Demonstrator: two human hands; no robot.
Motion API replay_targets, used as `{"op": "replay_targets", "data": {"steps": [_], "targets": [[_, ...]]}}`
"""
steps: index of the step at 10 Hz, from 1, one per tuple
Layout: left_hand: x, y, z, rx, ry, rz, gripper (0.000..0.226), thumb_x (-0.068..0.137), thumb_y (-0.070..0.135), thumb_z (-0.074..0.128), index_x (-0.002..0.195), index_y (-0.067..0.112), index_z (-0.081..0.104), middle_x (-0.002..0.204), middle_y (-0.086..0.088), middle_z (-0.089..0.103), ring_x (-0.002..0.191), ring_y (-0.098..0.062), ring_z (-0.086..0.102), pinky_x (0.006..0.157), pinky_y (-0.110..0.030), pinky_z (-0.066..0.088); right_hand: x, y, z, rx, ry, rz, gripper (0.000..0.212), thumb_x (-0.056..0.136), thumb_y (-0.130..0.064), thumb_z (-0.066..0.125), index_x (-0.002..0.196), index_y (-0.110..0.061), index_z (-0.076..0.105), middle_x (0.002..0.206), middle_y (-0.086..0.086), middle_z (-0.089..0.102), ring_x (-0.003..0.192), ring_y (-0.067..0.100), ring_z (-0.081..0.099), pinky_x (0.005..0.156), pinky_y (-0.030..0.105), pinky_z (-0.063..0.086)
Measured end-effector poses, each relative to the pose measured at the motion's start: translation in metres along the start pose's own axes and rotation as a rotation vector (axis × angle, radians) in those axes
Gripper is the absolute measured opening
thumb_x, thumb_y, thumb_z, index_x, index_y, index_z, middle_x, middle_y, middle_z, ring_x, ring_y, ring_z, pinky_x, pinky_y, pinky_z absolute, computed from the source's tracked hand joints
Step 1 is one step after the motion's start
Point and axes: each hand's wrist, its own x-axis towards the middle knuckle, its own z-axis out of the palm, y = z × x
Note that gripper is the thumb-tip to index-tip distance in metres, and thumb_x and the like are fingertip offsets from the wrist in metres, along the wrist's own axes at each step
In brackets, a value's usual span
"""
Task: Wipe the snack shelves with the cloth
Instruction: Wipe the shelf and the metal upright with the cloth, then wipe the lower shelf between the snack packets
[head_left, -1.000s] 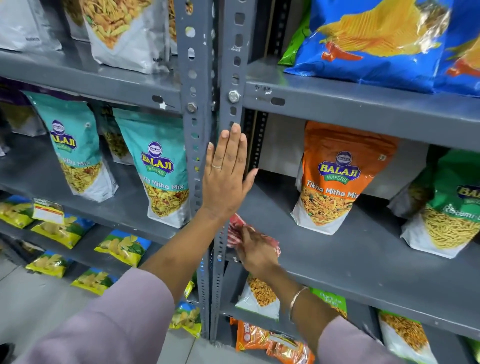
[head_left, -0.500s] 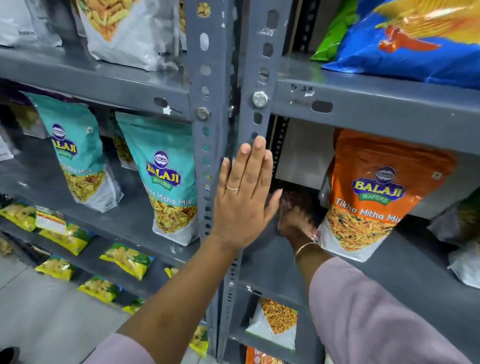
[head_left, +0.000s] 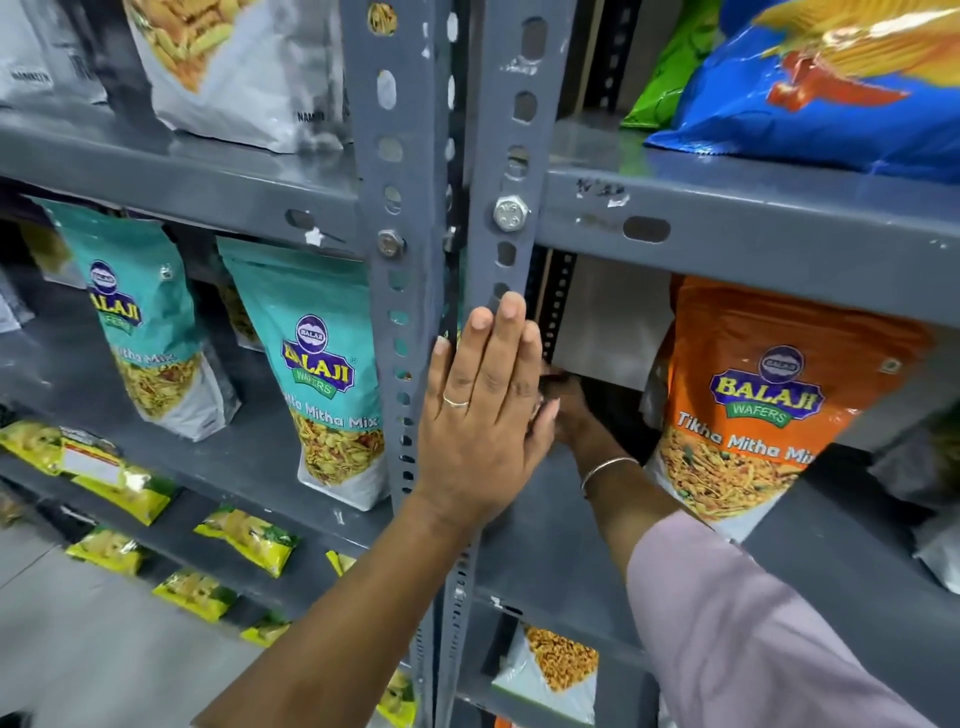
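My left hand (head_left: 483, 415) lies flat and open against the grey upright post (head_left: 506, 156) between two racks, with a ring on one finger. My right hand (head_left: 571, 421) reaches deep into the back left corner of the middle right shelf (head_left: 545, 551), in shadow and partly hidden behind my left hand. A dark reddish bit of the cloth (head_left: 551, 380) shows at its fingertips; the rest of the cloth is hidden. A bangle sits on the right wrist.
An orange Balaji snack bag (head_left: 753, 415) stands just right of my right arm on the same shelf. Teal bags (head_left: 322, 374) stand on the left rack. A blue bag (head_left: 831, 93) lies on the shelf above. Yellow packets (head_left: 244, 540) fill lower shelves.
My right hand has moved with the cloth from the shelf's front edge to its back corner. The camera has come closer. My left hand stays on the post.
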Motion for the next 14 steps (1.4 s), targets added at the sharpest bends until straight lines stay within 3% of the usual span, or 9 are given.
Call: {"op": "replay_targets", "data": {"steps": [1, 2, 4, 7, 9, 10, 11, 12, 14], "targets": [[-0.001, 0.0, 0.002, 0.002, 0.001, 0.003, 0.07, 0.098, 0.033, 0.031, 0.148, 0.006, -0.009, 0.155, -0.005, -0.019, 0.144, -0.02, -0.01, 0.117, -0.038, 0.004, 0.041, 0.064, -0.001, -0.653, -0.074, 0.074, 0.069, 0.086, -0.072, 0.018, 0.144, -0.039, 0.001, 0.156, -0.015, 0.014, 0.134, 0.008, 0.044, 0.109, 0.026, 0.04], [-0.001, 0.0, 0.002, -0.007, 0.004, 0.005, 0.07, 0.098, 0.033, 0.032, 0.148, 0.006, -0.01, 0.155, -0.005, -0.02, 0.144, -0.02, -0.01, 0.117, -0.038, 0.004, 0.049, 0.094, -0.002, -0.78, -0.002, 0.262, 0.076, 0.075, -0.051, 0.054, 0.143, -0.023, 0.033, 0.143, 0.009, 0.044, 0.13, 0.034, 0.043, 0.106, 0.05, 0.032], [0.002, 0.001, -0.003, -0.014, -0.034, -0.028, 0.082, 0.092, 0.032, 0.04, 0.146, 0.009, -0.017, 0.153, -0.002, -0.027, 0.142, -0.017, -0.015, 0.116, -0.037, 0.003, -0.029, 0.062, 0.044, -0.438, -0.029, 0.066, 0.066, 0.092, -0.031, 0.047, 0.152, -0.034, 0.018, 0.16, -0.003, 0.022, 0.141, 0.024, 0.036, 0.111, 0.042, 0.036], [0.005, 0.002, -0.008, 0.002, -0.073, -0.05, 0.077, 0.095, 0.032, 0.037, 0.146, 0.012, -0.018, 0.152, 0.0, -0.03, 0.142, -0.015, -0.018, 0.116, -0.036, 0.002, -0.179, 0.029, 0.049, -0.345, -0.067, -0.022, 0.038, 0.091, -0.03, 0.057, 0.127, -0.043, 0.059, 0.132, -0.007, 0.064, 0.116, 0.023, 0.064, 0.096, 0.029, 0.049], [0.009, 0.005, -0.011, -0.006, -0.096, -0.048, 0.09, 0.09, 0.03, 0.048, 0.146, 0.012, -0.02, 0.152, -0.001, -0.03, 0.141, -0.016, -0.02, 0.115, -0.035, -0.001, -0.205, 0.026, 0.015, -0.138, -0.125, 0.194, 0.034, 0.093, -0.024, 0.057, 0.126, -0.03, 0.063, 0.122, 0.002, 0.07, 0.112, 0.025, 0.066, 0.093, 0.035, 0.053], [0.009, 0.007, -0.011, 0.03, -0.108, -0.047, 0.079, 0.088, 0.03, 0.046, 0.146, 0.006, -0.002, 0.153, -0.018, 0.0, 0.141, -0.026, -0.007, 0.115, -0.035, -0.005, -0.192, 0.009, 0.021, -0.214, -0.096, 0.162, 0.042, 0.096, -0.026, 0.044, 0.138, -0.029, 0.05, 0.134, 0.007, 0.061, 0.121, 0.027, 0.058, 0.093, 0.025, 0.05], [0.008, 0.005, -0.011, 0.016, -0.086, -0.04, 0.07, 0.086, 0.028, 0.048, 0.141, 0.002, 0.012, 0.141, -0.029, 0.03, 0.137, -0.029, -0.001, 0.114, -0.034, -0.008, -0.196, 0.009, 0.04, -0.408, 0.008, 0.111, 0.048, 0.105, -0.024, 0.025, 0.153, -0.017, 0.022, 0.161, 0.005, 0.022, 0.147, 0.02, 0.022, 0.112, 0.012, 0.026], [0.006, 0.003, -0.012, -0.026, -0.089, -0.048, 0.068, 0.088, 0.026, 0.048, 0.142, 0.001, 0.015, 0.139, -0.032, 0.035, 0.143, -0.019, -0.015, 0.115, -0.033, -0.009, -0.195, 0.071, 0.053, -0.41, 0.021, 0.18, 0.061, 0.093, -0.044, 0.003, 0.152, -0.036, 0.013, 0.163, -0.005, 0.015, 0.15, 0.013, 0.005, 0.12, 0.039, 0.02], [-0.004, 0.024, -0.025, -0.156, -0.179, -0.129, 0.069, 0.091, 0.031, 0.043, 0.144, 0.002, 0.011, 0.147, -0.026, 0.018, 0.141, -0.013, -0.02, 0.113, -0.036, -0.015, -0.246, 0.11, -0.022, -0.491, 0.257, 0.647, 0.059, 0.099, -0.035, 0.028, 0.154, -0.031, 0.007, 0.164, -0.006, 0.006, 0.151, 0.021, 0.003, 0.121, 0.046, 0.014]]}}
